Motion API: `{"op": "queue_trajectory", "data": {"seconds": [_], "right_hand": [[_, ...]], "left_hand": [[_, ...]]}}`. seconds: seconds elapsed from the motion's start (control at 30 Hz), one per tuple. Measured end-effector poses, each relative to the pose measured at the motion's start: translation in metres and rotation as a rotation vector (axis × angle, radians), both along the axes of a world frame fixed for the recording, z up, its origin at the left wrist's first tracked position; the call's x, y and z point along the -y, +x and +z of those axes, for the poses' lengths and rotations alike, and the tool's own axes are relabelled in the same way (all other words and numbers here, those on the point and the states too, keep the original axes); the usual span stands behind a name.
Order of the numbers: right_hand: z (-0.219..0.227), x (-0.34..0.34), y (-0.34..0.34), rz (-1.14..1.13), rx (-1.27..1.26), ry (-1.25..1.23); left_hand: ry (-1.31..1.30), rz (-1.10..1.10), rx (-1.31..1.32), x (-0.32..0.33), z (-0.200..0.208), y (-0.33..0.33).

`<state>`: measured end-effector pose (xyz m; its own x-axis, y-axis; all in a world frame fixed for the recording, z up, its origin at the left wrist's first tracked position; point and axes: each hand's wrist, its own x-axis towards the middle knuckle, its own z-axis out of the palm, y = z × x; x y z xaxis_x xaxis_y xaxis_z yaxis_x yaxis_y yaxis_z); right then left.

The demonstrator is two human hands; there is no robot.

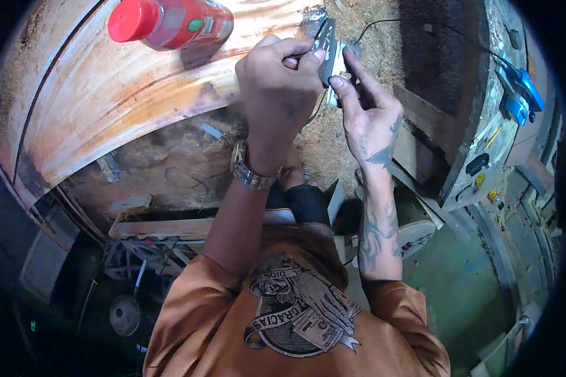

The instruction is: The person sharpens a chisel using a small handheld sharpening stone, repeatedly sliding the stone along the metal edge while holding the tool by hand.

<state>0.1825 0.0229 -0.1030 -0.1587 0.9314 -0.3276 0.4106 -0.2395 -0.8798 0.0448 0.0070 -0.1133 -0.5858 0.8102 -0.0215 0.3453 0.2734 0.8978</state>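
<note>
Your left hand (277, 69) and right hand (368, 110) are both closed on a small grey corded device (331, 53), held above the sawdust-covered bench (170, 157) for close work. A red bottle (170, 22) lies capped at the far bench edge; contents cannot be seen.

A small grey-and-white blocky device with a dark flat part at its upper end (333, 53) sits in the upper middle of the frame, tilted slightly from upright and raised above a sawdust-strewn surface. It is pinched between the fingers of two hands, which cover much of it. A thin black cord runs from its top toward the upper right.
</note>
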Motion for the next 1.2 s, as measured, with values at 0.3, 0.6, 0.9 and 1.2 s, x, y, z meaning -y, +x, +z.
{"op": "queue_trajectory", "data": {"seconds": [0.3,0.6,0.9,1.2], "right_hand": [[0.007,0.003,-0.006,0.157,0.19,0.086],[0.01,-0.001,-0.008,0.139,0.141,0.149],[0.014,-0.005,-0.006,0.156,0.207,0.123],[0.01,-0.008,-0.008,0.177,0.243,0.195]], "left_hand": [[-0.042,0.016,0.012,0.003,0.001,-0.003],[-0.14,-0.06,0.065,-0.001,0.006,-0.01],[-0.104,-0.022,0.068,0.0,0.005,-0.006],[-0.116,-0.018,0.066,-0.002,0.004,-0.007]]}}
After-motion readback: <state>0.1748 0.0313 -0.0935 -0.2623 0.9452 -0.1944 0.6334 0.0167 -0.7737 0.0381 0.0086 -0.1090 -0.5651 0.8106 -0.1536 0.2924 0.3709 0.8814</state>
